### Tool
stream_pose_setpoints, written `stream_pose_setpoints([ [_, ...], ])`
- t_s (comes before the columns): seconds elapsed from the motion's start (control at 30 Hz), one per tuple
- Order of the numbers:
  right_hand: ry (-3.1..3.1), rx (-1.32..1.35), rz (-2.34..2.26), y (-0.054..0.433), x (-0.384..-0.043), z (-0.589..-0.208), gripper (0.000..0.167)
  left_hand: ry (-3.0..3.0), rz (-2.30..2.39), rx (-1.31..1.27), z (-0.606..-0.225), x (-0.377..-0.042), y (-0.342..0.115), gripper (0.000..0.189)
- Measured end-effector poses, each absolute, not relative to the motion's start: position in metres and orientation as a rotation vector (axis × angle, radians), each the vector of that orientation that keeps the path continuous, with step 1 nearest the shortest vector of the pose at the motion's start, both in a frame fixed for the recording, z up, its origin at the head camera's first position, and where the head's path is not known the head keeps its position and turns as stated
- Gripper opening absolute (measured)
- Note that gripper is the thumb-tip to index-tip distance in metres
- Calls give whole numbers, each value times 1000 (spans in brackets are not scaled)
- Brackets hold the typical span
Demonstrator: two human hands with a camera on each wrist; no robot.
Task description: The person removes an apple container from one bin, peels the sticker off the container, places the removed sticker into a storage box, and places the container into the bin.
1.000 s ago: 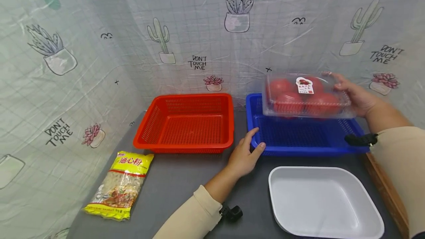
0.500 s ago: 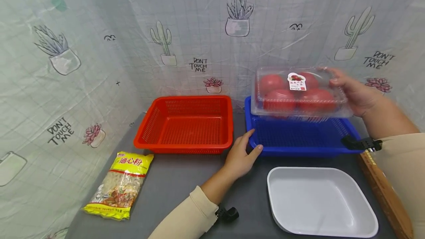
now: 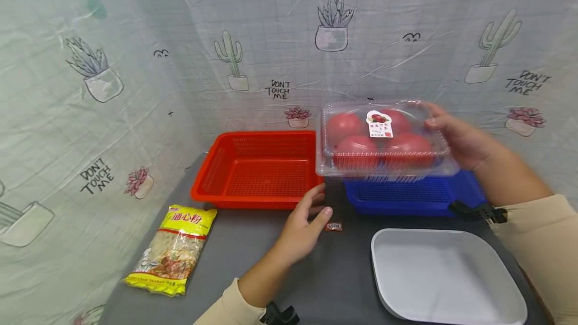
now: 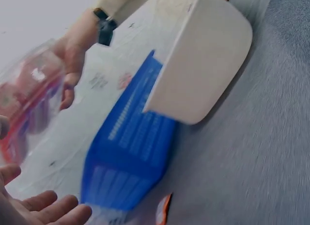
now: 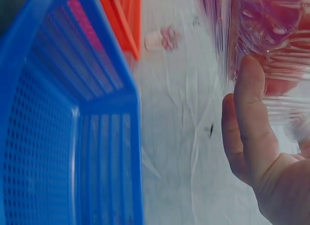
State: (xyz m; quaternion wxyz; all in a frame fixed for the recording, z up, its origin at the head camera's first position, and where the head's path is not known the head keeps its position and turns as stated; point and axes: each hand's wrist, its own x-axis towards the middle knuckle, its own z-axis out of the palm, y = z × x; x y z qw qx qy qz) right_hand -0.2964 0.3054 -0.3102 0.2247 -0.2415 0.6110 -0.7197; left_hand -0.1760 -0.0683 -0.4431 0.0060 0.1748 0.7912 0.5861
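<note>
Clear, thin plastic forms the box (image 3: pixel 384 168) we hold up in the air; its walls are finely ribbed, its edges catch the light, and a flat flange runs round it. Smooth, round red tomatoes (image 3: pixel 408 150) show through, beneath a white paper label (image 3: pixel 380 124) with a fruit print. Our right hand (image 3: pixel 460 137) is clamped on the box's right end, and seen from the head, the box hides the rear left part of the blue basket (image 3: pixel 402 207).

Our left hand (image 3: pixel 302 224) has its fingers apart and holds nothing; it is just beside the front right corner of the red basket (image 3: pixel 253 200), though we cannot tell whether the fingertips touch it. Both baskets are moulded plastic, rectangular, with perforated floors and slotted sides.

Near our left hand, a small reddish wrapper (image 3: pixel 334 226) lies on the matt grey table (image 3: pixel 253 270). Before the blue basket we see a white tray (image 3: pixel 447 270), smooth and round-cornered. Far to the left lies a pillow-shaped, crinkled bag (image 3: pixel 173 250), yellow at both ends with a see-through middle. Behind everything hangs a creased sheet (image 3: pixel 266 14) printed with potted plants.
</note>
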Motion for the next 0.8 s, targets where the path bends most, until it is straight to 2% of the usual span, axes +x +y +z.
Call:
stream_pose_setpoints([
  [0.5, 1791, -510, -1939, 235, -271, -329, 59, 2331, 2198, 343, -424, -165, -156, 50],
  [0.8, 1729, -461, -1978, 188, -253, -348, 64, 2264, 2276, 418, -415, -156, -193, 54],
])
